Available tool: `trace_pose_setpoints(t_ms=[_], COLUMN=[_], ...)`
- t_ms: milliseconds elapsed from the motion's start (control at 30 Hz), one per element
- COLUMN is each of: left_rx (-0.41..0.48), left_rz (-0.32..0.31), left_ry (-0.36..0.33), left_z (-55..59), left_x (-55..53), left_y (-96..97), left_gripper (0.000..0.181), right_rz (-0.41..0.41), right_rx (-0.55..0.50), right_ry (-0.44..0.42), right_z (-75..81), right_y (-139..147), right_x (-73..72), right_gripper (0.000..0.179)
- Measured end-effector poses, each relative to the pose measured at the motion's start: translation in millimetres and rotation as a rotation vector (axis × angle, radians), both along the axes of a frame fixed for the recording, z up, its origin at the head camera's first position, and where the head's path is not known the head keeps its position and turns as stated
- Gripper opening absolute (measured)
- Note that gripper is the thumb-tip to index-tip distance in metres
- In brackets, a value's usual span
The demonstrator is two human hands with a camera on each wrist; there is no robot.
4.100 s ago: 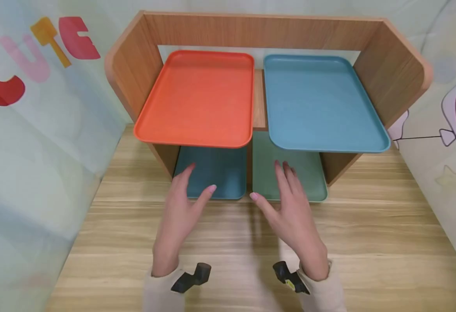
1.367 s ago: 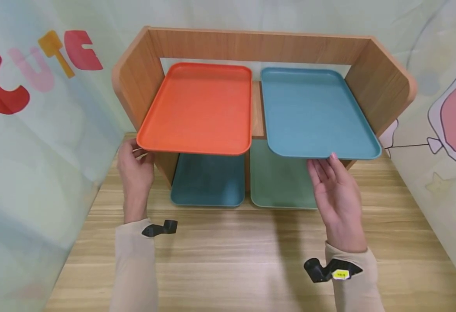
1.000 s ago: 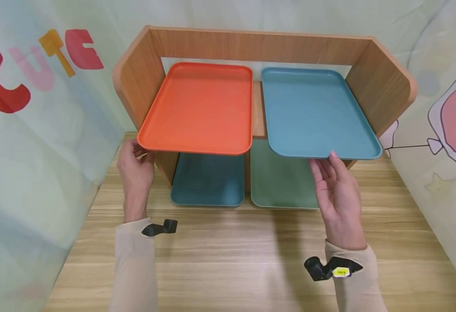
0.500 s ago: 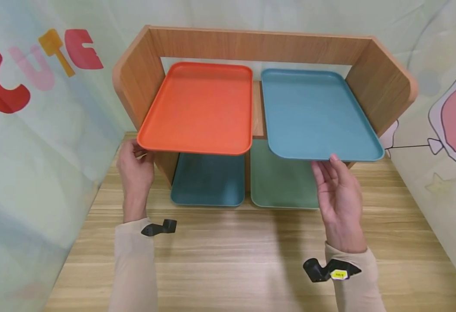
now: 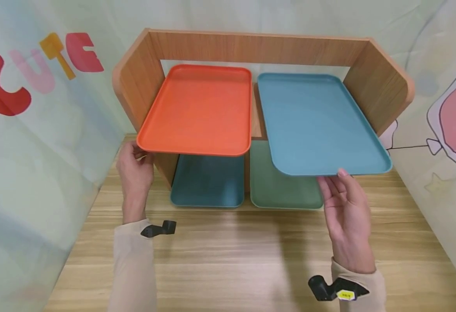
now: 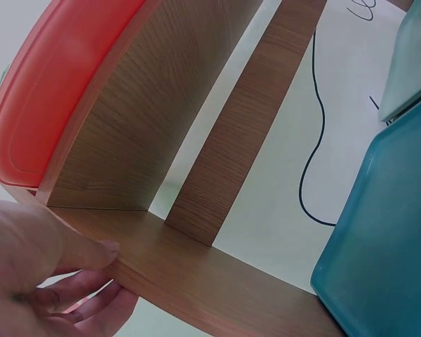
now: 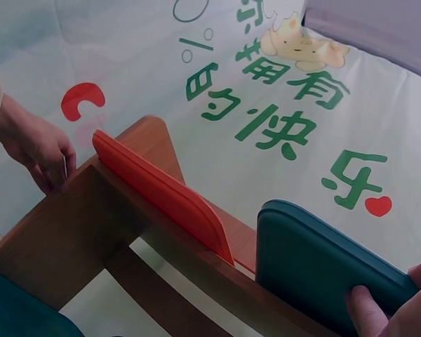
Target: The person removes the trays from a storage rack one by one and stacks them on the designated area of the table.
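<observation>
My right hand (image 5: 347,214) pinches the front rim of the light blue tray (image 5: 317,125) on the right of the wooden shelf's upper level. The thumb lies on top and the fingers are underneath; in the right wrist view the thumb presses on the tray (image 7: 309,256). This tray juts out past the orange tray (image 5: 200,112) beside it. At the shelf's left side, my left hand (image 5: 135,177) grips the edge of the side panel (image 6: 189,270), with its fingertips partly hidden in the head view.
A dark blue tray (image 5: 210,182) and a green tray (image 5: 286,188) lie on the lower level, partly covered by the upper trays. The wooden shelf (image 5: 259,47) stands on a wood-grain table (image 5: 228,255). Printed cloth (image 5: 44,173) hangs around it on several sides.
Both hands first hovered before the shelf, then took hold of its left side and the light blue tray. The right hand has since drawn that tray forward; the left has stayed put.
</observation>
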State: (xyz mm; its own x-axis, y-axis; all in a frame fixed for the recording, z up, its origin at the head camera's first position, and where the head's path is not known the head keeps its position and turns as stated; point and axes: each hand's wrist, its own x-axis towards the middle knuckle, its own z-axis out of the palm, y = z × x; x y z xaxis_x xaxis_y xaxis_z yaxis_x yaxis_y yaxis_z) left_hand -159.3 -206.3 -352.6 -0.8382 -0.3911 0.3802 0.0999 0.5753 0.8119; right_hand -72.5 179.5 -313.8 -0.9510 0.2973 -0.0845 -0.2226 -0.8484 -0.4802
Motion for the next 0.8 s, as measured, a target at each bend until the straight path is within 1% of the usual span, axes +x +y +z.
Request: trace_pose_setpoints(t_ms=[100,233,367,567,633,800], left_rx=[-0.006,-0.008,-0.009,-0.011,-0.009,-0.008], left_rz=[0.002,-0.005,-0.008,-0.009,-0.013,-0.019], left_ry=[-0.009,-0.010,-0.011,-0.018,-0.023,-0.035], left_z=[0.1,0.9,2.0,2.7,2.6,2.8], left_x=[-0.2,0.7,1.6,1.5,1.5,1.4], left_y=[-0.1,0.0,0.1,-0.5,-0.9,-1.4], left_gripper=[0.020,0.020,0.021,0.021,0.021,0.022], right_rz=[0.009,0.031,0.052,0.083,0.104,0.170], right_rx=[0.021,0.049,0.056,0.055,0.054,0.040], right_ry=[0.020,0.054,0.067,0.091,0.113,0.184], right_z=[-1.4,-3.2,-3.6,-5.0,-5.2,-5.6], right_y=[3,7,10,14,15,21], right_x=[5.7,12.9,18.4,22.6,23.4,26.9], right_gripper=[0.019,0.033,0.040,0.028,0.023,0.020])
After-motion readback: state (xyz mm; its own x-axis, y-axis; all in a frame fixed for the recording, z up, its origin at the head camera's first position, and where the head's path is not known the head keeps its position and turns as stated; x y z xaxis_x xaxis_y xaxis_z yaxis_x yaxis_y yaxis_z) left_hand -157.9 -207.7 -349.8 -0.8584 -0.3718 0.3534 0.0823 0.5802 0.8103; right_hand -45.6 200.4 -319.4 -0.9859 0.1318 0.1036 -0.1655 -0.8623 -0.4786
